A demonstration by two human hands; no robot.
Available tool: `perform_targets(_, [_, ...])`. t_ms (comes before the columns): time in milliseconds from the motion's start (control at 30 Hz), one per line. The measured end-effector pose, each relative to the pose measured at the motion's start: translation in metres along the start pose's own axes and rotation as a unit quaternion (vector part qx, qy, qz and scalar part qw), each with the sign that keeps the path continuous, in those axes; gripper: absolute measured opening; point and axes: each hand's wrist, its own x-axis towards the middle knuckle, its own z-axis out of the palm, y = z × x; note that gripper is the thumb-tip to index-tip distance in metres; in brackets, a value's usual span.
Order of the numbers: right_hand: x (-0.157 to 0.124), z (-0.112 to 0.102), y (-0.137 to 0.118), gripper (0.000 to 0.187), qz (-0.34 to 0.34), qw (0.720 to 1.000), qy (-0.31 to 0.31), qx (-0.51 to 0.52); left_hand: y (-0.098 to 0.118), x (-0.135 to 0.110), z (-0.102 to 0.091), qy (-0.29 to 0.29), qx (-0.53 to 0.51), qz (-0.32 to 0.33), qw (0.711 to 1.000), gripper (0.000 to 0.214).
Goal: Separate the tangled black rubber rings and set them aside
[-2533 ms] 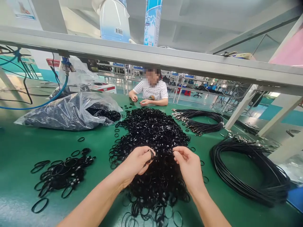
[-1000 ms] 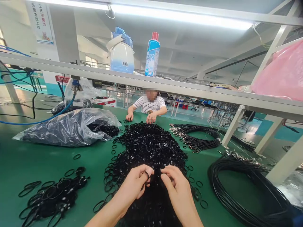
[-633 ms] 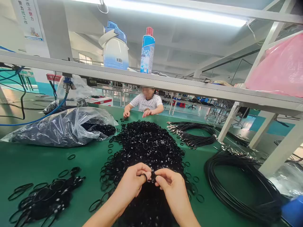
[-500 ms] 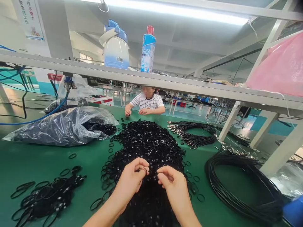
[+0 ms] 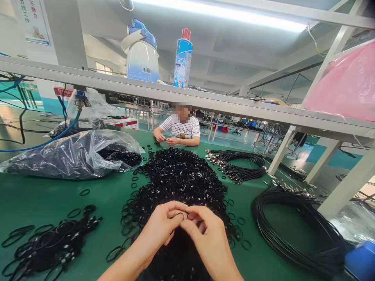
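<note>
My left hand point(image 5: 161, 224) and my right hand point(image 5: 206, 230) meet at the fingertips, just above the near part of a big pile of black rubber-like rings point(image 5: 181, 175). Between the left thumb and forefinger is a thin black ring point(image 5: 182, 215), only partly visible. The right thumb and forefinger are pinched against the left fingertips; what they grip is hidden. A smaller heap of black rings point(image 5: 49, 246) lies on the green table point(image 5: 102, 203) to the left, some with small shiny bits among them.
A clear plastic bag of black parts point(image 5: 67, 156) lies at left. Coiled black cables point(image 5: 293, 234) and a bundle with metal ends point(image 5: 240, 164) lie right. A shelf point(image 5: 205, 95) crosses above, carrying a jug point(image 5: 143, 54) and spray can point(image 5: 183, 58). Opposite sits a person point(image 5: 183, 128).
My right hand has moved left, closing the gap so that its fingertips touch those of my left hand. The person opposite has brought both hands together. The view has shifted slightly.
</note>
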Motion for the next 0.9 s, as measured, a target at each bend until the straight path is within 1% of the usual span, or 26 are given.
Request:
perform_targets(33, [-0.001,0.002,-0.001,0.016,-0.016,1.0,-0.004,-0.006,0.001,-0.001,0.001,-0.005,0.007,-0.001,1.0,0.024])
perform_targets(100, [-0.002,0.002,0.001,0.018,-0.04,0.999,0.012,-0.027,0.005,-0.005,0.003,-0.013,0.01,-0.004,1.0,0.021])
perform_targets(167, [-0.001,-0.001,0.009,0.021,-0.032,0.997,0.041,-0.053,0.008,-0.007,0.003,-0.021,-0.005,-0.011,1.0,0.017])
perform_targets(233, [0.001,-0.006,0.018,0.023,-0.021,0.993,0.066,-0.095,0.011,-0.008,0.001,-0.024,-0.041,-0.03,0.998,0.015])
perform_targets(333, [0.002,-0.008,0.022,0.029,-0.043,0.983,0.087,-0.155,0.01,-0.008,-0.003,-0.011,-0.108,-0.076,0.991,0.024])
perform_targets(367, [0.001,-0.006,0.02,0.029,-0.056,0.983,0.083,-0.155,0.009,-0.008,-0.003,-0.009,-0.125,-0.083,0.989,0.029])
perform_targets(433, [-0.003,0.003,0.011,0.025,-0.08,0.988,0.053,-0.124,0.007,-0.009,-0.003,-0.013,-0.14,-0.084,0.987,0.039])
perform_targets(500, [-0.007,0.013,0.003,0.018,-0.095,0.991,0.009,-0.09,0.007,-0.01,0.0,-0.01,-0.132,-0.082,0.988,0.043])
perform_targets(567, [-0.009,0.02,-0.001,0.013,-0.094,0.993,-0.023,-0.066,0.008,-0.012,0.005,0.005,-0.114,-0.081,0.99,0.046])
perform_targets(600, [-0.009,0.021,-0.001,0.011,-0.082,0.995,-0.029,-0.051,0.009,-0.013,0.006,0.005,-0.1,-0.078,0.992,0.048])
perform_targets(633, [-0.008,0.021,0.0,0.014,-0.061,0.997,-0.028,-0.031,0.01,-0.013,0.008,-0.001,-0.083,-0.07,0.994,0.049])
perform_targets(700, [-0.004,0.017,0.006,0.019,0.0,0.999,-0.015,0.03,0.012,-0.012,0.008,-0.02,-0.04,-0.053,0.998,0.053])
perform_targets(767, [0.0,0.011,0.013,0.015,0.065,0.992,-0.009,0.111,0.012,-0.009,0.005,-0.027,0.003,-0.037,0.999,0.056])
perform_targets(833, [0.005,0.008,0.02,0.017,0.11,0.975,-0.02,0.19,0.009,-0.005,0.001,-0.008,0.042,-0.019,0.999,0.055])
perform_targets(900, [0.008,0.008,0.026,0.025,0.141,0.96,-0.021,0.239,0.006,-0.003,-0.002,0.028,0.083,0.014,0.996,0.049])
